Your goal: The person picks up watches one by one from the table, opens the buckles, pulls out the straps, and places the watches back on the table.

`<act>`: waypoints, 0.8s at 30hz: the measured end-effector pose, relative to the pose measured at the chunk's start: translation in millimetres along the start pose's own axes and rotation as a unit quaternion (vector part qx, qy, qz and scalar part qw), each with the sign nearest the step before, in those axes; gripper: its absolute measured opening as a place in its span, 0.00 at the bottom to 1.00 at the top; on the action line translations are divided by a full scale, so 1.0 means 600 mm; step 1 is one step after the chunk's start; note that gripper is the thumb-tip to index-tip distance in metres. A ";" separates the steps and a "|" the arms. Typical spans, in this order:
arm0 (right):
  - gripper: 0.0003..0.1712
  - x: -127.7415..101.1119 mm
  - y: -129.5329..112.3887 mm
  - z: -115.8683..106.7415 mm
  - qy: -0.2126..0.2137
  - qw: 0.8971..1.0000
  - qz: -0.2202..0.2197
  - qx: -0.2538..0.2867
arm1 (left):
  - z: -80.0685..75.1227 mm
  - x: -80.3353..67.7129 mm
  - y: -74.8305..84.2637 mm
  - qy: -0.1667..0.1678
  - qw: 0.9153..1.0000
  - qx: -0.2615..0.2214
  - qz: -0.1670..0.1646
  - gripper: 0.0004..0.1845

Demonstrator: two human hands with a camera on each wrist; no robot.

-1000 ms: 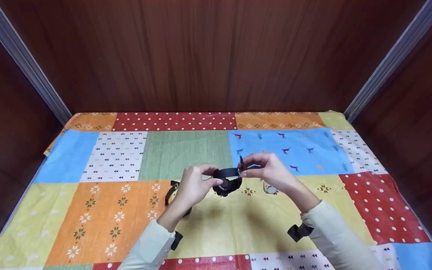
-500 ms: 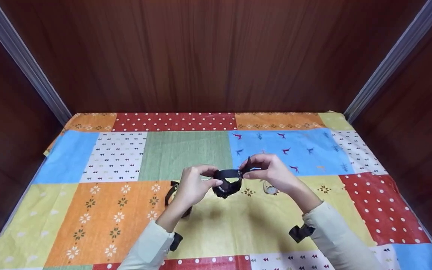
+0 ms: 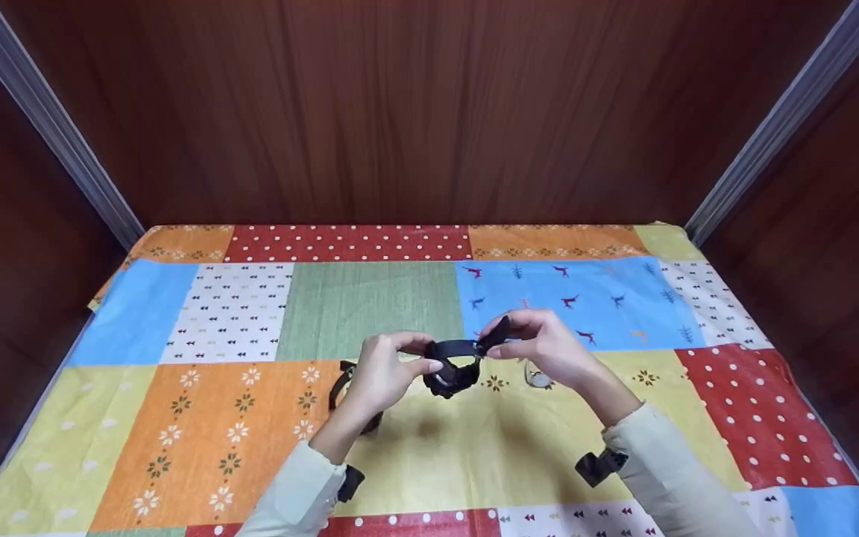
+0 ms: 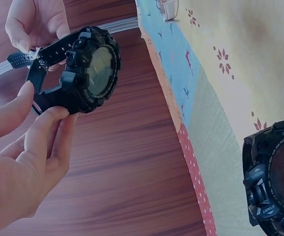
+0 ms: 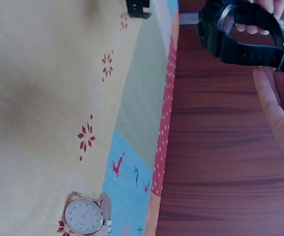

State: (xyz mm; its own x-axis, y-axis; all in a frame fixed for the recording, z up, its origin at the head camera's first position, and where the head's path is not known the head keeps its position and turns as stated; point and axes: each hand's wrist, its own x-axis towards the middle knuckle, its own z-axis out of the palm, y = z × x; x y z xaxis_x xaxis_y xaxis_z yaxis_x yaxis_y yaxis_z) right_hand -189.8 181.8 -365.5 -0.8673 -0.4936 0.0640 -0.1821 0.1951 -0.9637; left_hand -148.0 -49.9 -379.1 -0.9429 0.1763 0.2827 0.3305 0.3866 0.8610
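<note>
A black digital wristwatch (image 3: 450, 382) with a chunky case is held up above the cloth, its strap looped through the buckle. My left hand (image 3: 388, 369) grips it at the case and strap on the left side, thumb and fingers on either side of the band in the left wrist view. My right hand (image 3: 541, 347) pinches the strap's free end by the buckle. In the left wrist view the watch face (image 4: 101, 71) points away from the left palm, and the perforated strap end (image 4: 21, 60) sticks out past the buckle.
A second black watch (image 4: 279, 177) lies on the cloth, partly behind my left forearm in the head view. A round white-faced watch (image 5: 84, 215) with a pale strap lies near my right wrist. Brown wooden panels (image 3: 414, 112) enclose the patchwork-covered table (image 3: 370, 298).
The strap's free end has been drawn rightward through the buckle and now leans to the right. The watch case hangs slightly lower; the left hand barely moved.
</note>
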 end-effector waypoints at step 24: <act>0.17 -0.004 0.006 -0.005 0.008 1.000 -0.010 -0.002 | 0.004 0.001 -0.001 -0.019 1.000 0.008 -0.020 0.14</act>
State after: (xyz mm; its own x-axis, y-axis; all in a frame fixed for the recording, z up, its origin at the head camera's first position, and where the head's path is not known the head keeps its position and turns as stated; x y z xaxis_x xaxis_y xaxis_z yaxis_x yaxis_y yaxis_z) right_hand -189.6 185.9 -368.3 -0.8710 -0.4834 0.0877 -0.2017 0.1891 -0.9610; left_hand -148.6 -48.1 -380.6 -0.9534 0.1944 0.2307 0.2925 0.4085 0.8646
